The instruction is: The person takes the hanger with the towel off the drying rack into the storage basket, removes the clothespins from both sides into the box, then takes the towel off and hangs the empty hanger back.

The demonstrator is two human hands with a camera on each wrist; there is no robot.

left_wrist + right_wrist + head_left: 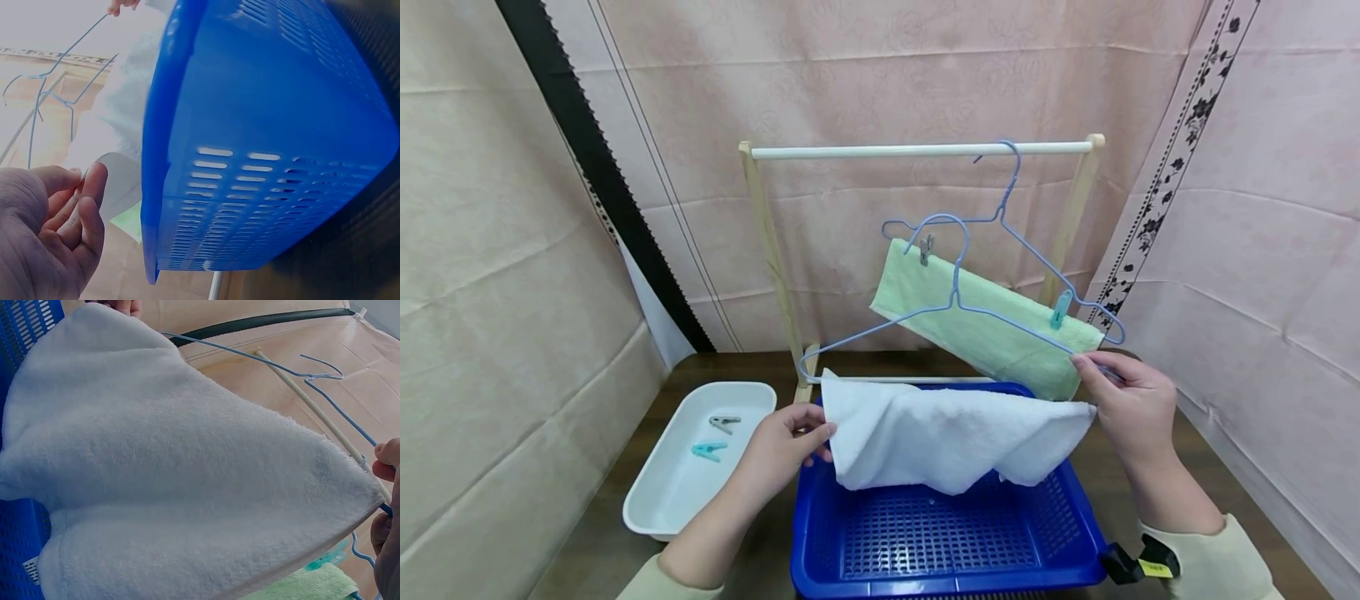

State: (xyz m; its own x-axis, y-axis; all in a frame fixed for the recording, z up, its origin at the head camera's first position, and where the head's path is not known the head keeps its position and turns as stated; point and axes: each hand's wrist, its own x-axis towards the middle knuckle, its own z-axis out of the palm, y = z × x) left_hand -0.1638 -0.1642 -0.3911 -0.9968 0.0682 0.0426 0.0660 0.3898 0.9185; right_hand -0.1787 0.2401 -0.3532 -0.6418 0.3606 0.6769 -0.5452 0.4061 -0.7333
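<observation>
A white towel (955, 437) stretches between both hands over the blue basket (947, 586). My left hand (790, 442) pinches the towel's left edge between thumb and fingers; the left wrist view shows that hand (53, 231) beside the basket. With thumb and fingers, my right hand (1131, 404) grips the right end of a blue wire clothes hanger (957, 292). In the right wrist view, the towel's corner reaches right to the fingers of that hand (390, 506). The hanger's left end is free above the towel, its hook pointing up, off the rail.
Behind, a rack with a white rail (880, 152) carries another blue hanger (1033, 250). From it a green towel (992, 325) hangs tilted by a grey clothespin (926, 250) and a teal clothespin (1062, 309). A white tray (662, 492) at left holds two clothespins.
</observation>
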